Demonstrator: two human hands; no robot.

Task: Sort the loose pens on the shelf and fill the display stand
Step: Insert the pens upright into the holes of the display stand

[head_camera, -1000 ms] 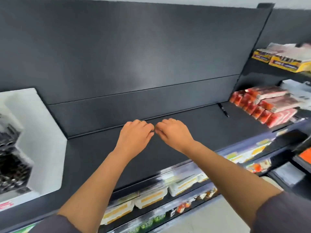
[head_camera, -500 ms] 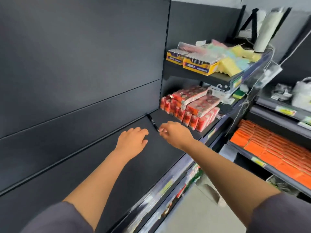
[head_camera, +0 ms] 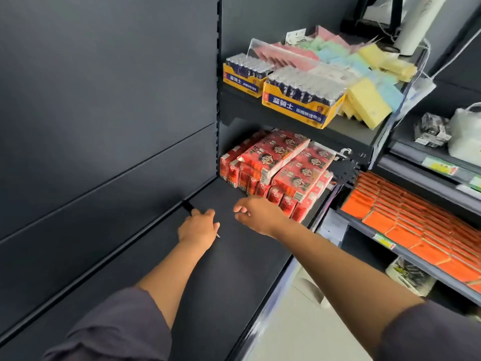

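Note:
A single black pen (head_camera: 188, 206) lies on the dark shelf board (head_camera: 234, 261) close to its back edge. My left hand (head_camera: 199, 227) is on top of it with fingers curled round its middle. The pen's dark end sticks out behind the hand and its metal tip pokes out at the right. My right hand (head_camera: 256, 213) hovers just to the right, apart from the pen, fingers loosely curled and holding nothing. The display stand is out of view.
Red drink cartons (head_camera: 276, 173) are stacked at the shelf's right end, right by my right hand. Above them stand yellow battery boxes (head_camera: 294, 105) and pastel sponges (head_camera: 369, 74). Orange packs (head_camera: 416, 225) fill the neighbouring rack. The back panel (head_camera: 104, 113) is bare.
My view has swung right and the display stand has left the frame. My left hand has reached along the shelf and closed over the black pen; my right hand has moved alongside it.

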